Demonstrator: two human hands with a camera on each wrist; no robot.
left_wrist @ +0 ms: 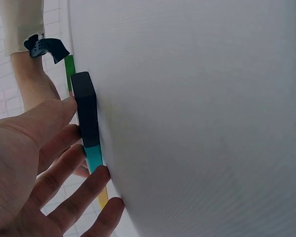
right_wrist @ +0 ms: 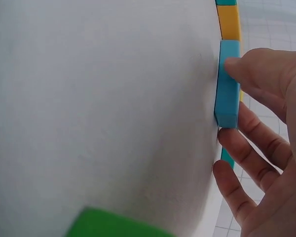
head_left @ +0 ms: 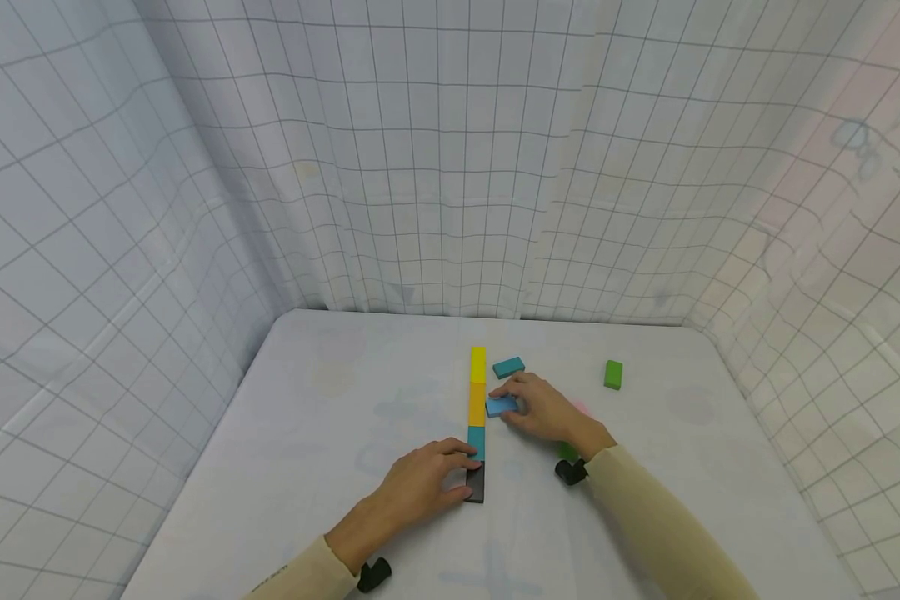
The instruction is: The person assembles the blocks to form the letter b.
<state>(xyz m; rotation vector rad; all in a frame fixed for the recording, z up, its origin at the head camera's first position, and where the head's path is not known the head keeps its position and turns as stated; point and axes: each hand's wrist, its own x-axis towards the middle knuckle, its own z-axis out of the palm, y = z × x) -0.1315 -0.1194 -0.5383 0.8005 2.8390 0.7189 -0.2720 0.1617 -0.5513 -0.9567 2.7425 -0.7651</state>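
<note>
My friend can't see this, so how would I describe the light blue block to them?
On the white table, a straight row of blocks runs toward the far edge. Right of its orange block, the right hand holds the light blue block. It is paler than the loose teal block just beyond.

White curtains with dark grid lines hang on 3 sides of a white tabletop, pinkish patches showing at right.

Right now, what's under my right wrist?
A green block and something pink peek out on opposite sides; their covered parts, and anything fully hidden, can't be seen.
</note>
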